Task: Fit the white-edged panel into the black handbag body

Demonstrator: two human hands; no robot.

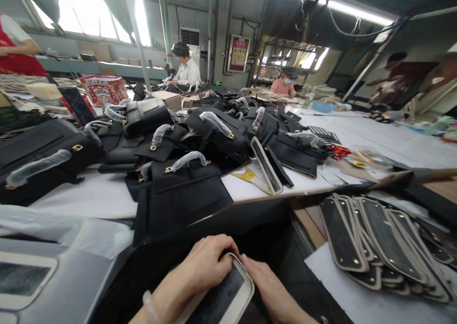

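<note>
— What is being held closest to the camera?
— A dark panel with a pale rim [233, 293] is being gripped at its upper end by the left hand [209, 262], whose fingers are being curled over the edge. The same corner is being touched by the fingers of the right hand [269, 286], laid along the rim from the other side; the two hands are being kept close together there.

— How much is being hidden?
— The panel's lower end is being cut off by the frame, and part of its left side is being covered by the left hand and wrist. The right thumb is being hidden, so whether that hand is closed cannot be told.

— And beyond the hands?
— A pile of rimmed panels [383, 248] is being held on a white surface [321, 278] to the right. At left, another panel [23, 281] is being cropped by the frame near a plastic sheet [67, 228]. Ahead, the white table [96, 195] is being crowded by black bags [193, 190], many overlapped, their handles being covered in clear wrap. Farther back, a person in white [189, 70] is being partly screened by the heap.
</note>
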